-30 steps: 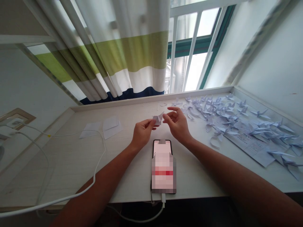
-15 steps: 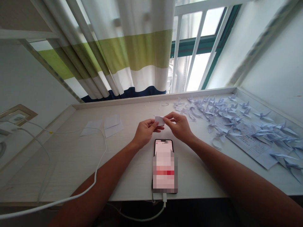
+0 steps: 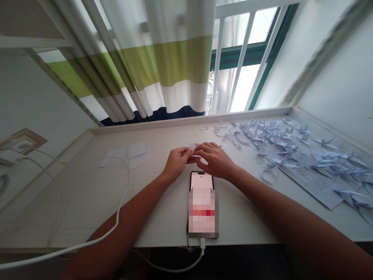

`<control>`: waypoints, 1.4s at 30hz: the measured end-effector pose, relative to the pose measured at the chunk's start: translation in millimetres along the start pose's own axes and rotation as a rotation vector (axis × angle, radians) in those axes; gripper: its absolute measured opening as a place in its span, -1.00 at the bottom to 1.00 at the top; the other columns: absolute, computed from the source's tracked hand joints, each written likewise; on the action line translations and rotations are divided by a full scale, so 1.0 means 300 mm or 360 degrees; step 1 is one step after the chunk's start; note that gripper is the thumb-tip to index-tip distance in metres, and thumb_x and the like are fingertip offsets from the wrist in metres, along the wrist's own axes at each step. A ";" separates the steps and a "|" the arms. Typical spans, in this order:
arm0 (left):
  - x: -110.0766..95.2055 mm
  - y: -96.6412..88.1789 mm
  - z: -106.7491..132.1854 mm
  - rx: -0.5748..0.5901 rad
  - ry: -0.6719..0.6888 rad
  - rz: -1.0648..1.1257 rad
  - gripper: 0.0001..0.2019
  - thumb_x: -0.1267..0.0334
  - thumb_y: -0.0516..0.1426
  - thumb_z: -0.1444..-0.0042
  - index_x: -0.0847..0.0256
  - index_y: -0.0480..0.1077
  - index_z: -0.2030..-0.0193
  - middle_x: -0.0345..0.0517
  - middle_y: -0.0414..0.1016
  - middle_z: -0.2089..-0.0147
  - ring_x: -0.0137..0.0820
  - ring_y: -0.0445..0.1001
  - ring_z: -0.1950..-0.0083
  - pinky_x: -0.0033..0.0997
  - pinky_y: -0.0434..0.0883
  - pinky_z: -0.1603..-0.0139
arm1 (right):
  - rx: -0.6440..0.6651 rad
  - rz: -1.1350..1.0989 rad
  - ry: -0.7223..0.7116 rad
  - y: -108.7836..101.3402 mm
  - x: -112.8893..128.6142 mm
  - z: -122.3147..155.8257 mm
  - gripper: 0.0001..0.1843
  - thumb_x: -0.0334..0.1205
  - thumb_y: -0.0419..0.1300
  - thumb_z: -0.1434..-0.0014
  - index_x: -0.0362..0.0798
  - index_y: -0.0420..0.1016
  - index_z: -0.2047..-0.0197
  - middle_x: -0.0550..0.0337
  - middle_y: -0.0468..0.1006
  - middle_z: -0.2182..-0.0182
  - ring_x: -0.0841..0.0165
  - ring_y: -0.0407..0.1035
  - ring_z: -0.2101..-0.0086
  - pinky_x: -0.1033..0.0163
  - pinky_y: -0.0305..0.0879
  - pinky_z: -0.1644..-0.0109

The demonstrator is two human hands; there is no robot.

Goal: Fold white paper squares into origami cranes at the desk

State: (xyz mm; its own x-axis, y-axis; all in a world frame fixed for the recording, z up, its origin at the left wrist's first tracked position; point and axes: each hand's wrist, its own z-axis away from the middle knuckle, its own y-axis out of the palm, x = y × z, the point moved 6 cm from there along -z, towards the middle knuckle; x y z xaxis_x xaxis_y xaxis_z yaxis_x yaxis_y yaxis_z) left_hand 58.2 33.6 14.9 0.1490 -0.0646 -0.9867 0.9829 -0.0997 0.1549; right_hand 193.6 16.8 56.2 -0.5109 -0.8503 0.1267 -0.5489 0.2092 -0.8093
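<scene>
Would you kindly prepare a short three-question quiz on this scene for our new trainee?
1. True or false: the left hand pinches a small folded piece of white paper.

2. Which things lie on the right side of the pale, wood-grained desk? A) flat white paper sheets; B) crane-shaped folded white papers; C) a green-and-white fabric curtain.

3. Fill in "nearest" or "farthest": a white cable plug is at the edge of the black-framed rectangular phone that is ____ the viewer.

Key: 1. True. 2. B. 3. Nearest.
</scene>
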 end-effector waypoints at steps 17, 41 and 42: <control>-0.014 0.042 0.015 0.0408 -0.0112 0.0341 -0.71 0.16 0.34 -0.17 0.31 0.59 0.07 0.09 0.68 0.10 -0.20 0.68 0.04 -0.05 0.52 -0.19 | 0.0021 0.0256 -0.0029 -0.036 0.001 -0.002 -0.79 -0.39 0.02 -0.44 -0.13 0.48 0.12 -0.04 0.55 0.18 0.23 0.38 0.25 0.15 0.34 0.20; 0.006 0.022 0.010 0.0207 -0.0056 0.0068 -0.66 0.07 0.37 -0.12 0.30 0.58 0.10 0.12 0.70 0.07 -0.10 0.71 0.10 -0.03 0.58 -0.06 | 0.0002 0.0088 0.0188 -0.030 -0.025 0.019 -0.79 -0.32 -0.02 -0.46 -0.03 0.42 0.01 0.04 0.63 0.22 0.27 0.46 0.30 0.24 0.25 0.32; 0.006 0.023 0.011 0.0204 -0.0060 0.0067 -0.67 0.08 0.37 -0.13 0.30 0.58 0.10 0.13 0.70 0.06 -0.10 0.71 0.10 -0.04 0.59 -0.06 | -0.0008 0.0092 0.0187 -0.031 -0.025 0.018 -0.79 -0.32 -0.02 -0.46 -0.02 0.43 0.02 0.06 0.64 0.24 0.27 0.47 0.31 0.23 0.26 0.31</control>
State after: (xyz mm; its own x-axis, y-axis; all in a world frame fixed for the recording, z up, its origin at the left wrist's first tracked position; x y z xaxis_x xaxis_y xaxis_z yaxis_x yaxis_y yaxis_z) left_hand 65.0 29.5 14.4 0.1835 -0.1087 -0.9770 0.9535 -0.2220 0.2037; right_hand 206.2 18.5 59.7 -0.6156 -0.7744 0.1464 -0.5196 0.2591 -0.8142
